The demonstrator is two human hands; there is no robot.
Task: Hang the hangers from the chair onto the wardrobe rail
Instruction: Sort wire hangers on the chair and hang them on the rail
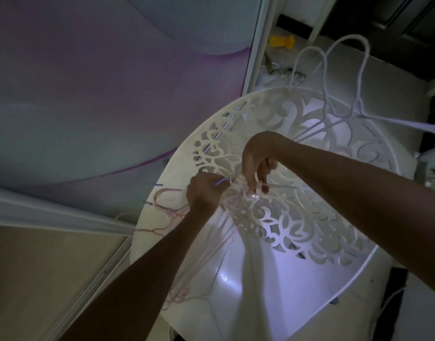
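Note:
A white chair with a carved openwork back fills the middle of the view. Several thin hangers in pink, white and blue lie bunched over its back and seat. My left hand grips the hooks of that bunch at the chair's left rim, with pink hangers trailing down beside my forearm. My right hand reaches down from the right and pinches hanger wires in the same bunch. Two white hangers stick up over the chair's far edge, hooks upward.
The purple and grey sliding wardrobe door stands to the left, its track and frame beside the chair. A yellow object lies on the floor beyond. Wooden flooring shows at bottom left.

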